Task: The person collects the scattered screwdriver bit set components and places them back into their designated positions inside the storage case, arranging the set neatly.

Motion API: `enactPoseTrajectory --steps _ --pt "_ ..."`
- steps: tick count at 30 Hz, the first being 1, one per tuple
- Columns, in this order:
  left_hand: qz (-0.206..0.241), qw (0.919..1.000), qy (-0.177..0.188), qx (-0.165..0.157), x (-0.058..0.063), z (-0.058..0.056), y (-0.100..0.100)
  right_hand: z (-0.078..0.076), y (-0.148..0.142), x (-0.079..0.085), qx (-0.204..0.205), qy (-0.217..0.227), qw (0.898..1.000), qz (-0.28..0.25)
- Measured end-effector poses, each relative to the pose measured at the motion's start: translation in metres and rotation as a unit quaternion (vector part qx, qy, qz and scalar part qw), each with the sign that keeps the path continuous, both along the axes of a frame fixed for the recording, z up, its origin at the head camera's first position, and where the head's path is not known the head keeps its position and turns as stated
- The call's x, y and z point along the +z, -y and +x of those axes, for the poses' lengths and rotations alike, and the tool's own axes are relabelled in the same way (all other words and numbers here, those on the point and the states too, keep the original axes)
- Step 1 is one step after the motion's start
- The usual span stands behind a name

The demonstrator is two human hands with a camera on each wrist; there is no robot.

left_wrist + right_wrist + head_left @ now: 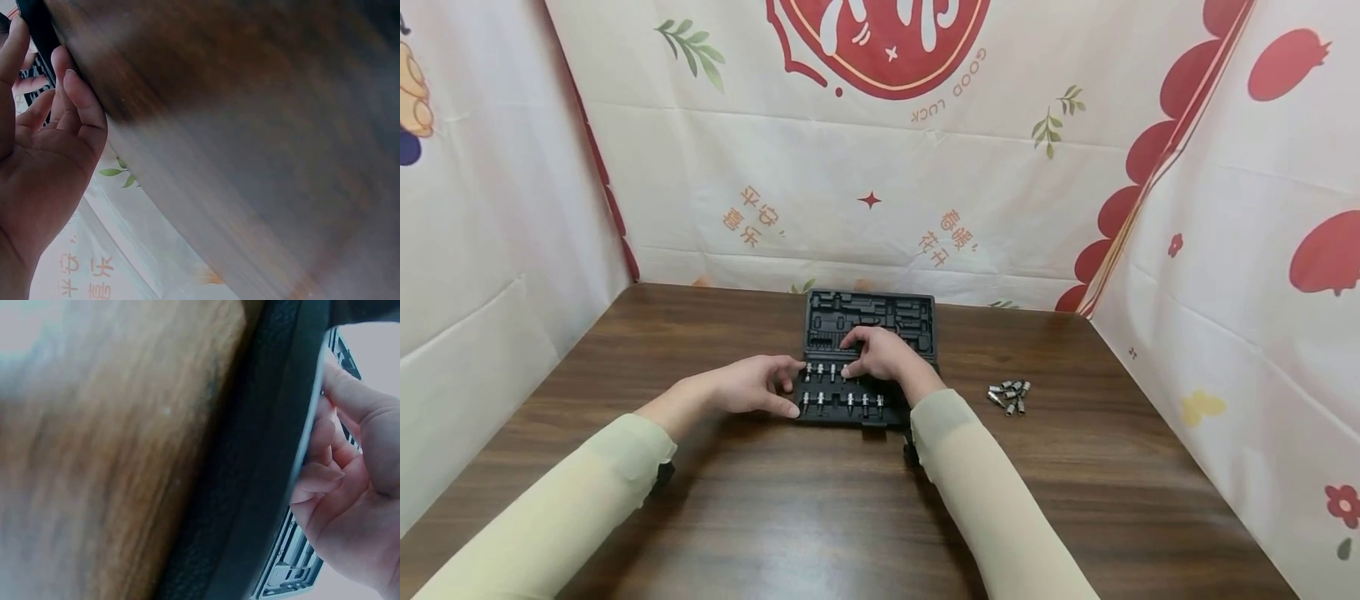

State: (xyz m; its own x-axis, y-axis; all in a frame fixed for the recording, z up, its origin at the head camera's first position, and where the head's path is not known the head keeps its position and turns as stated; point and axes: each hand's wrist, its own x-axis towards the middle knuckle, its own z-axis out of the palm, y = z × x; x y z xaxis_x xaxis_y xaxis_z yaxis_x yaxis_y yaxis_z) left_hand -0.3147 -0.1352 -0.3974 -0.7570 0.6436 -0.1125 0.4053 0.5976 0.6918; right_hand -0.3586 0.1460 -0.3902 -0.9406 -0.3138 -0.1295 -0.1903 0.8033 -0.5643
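A black tool case (831, 423) lies unfolded on the table, with two rows of silver socket bits (850, 402) standing in its near half. My left hand (741, 385) rests at the case's left edge, thumb on the front corner and forefinger beside the far row. In the left wrist view that hand's fingers (87, 103) touch the black edge. Over the far row reaches my right hand (880, 354); its thumb presses by a bit while the forefinger arches above, apart from the thumb. Its other fingertips are hidden in the head view, and its palm covers the row's right part.
Several loose small silver sockets (1011, 395) lie in a pile to the right of the case. The case's lid (925, 293), with moulded recesses, lies back toward the curtain (820, 167). The brown wooden table (775, 517) extends around it, with cloth walls on three sides.
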Motion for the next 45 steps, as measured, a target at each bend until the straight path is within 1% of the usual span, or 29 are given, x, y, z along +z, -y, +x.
enactPoseTrajectory --steps 4,8,11,14,20,23,26,30,32,34,39,45 --pt "-0.002 1.0 -0.005 -0.002 0.001 -0.002 -0.001 0.0 -0.004 0.0 0.013 -0.004 1.0 -0.007" --pt "-0.002 1.0 -0.003 -0.005 0.0 -0.002 -0.001 0.002 -0.017 0.001 0.04 0.009 0.998 -0.044" --pt "-0.002 1.0 -0.003 -0.006 0.0 -0.001 0.0 0.005 -0.029 0.007 0.05 0.007 0.996 -0.077" --pt "0.001 1.0 -0.005 -0.006 0.0 0.0 0.002 0.009 -0.044 0.016 0.05 -0.008 0.994 -0.094" --pt "0.002 1.0 -0.006 -0.006 -0.002 -0.001 0.002 0.018 -0.079 0.032 0.038 -0.021 0.992 -0.118" --pt "0.001 1.0 -0.005 -0.005 -0.003 -0.002 0.002 0.022 -0.099 0.037 0.029 -0.024 0.99 -0.134" --pt "0.001 1.0 -0.002 -0.004 -0.003 -0.002 0.003 0.027 -0.121 0.041 0.02 -0.036 0.99 -0.135" --pt "0.002 1.0 0.0 -0.005 -0.001 -0.002 0.003 0.035 -0.151 0.044 0.0 -0.055 0.99 -0.133" --pt "0.002 1.0 0.002 -0.004 0.0 -0.002 0.003 0.039 -0.165 0.047 -0.014 -0.057 0.989 -0.135" --pt "-0.001 1.0 0.003 -0.001 0.0 -0.002 0.003 0.044 -0.178 0.049 -0.029 -0.05 0.988 -0.141" --pt "-0.012 0.9999 0.003 0.005 0.001 -0.001 0.003 0.054 -0.206 0.048 -0.052 -0.037 0.989 -0.132" --pt "-0.014 0.9999 0.003 0.001 0.0 -0.002 0.003 0.063 -0.231 0.044 -0.06 -0.037 0.99 -0.119"
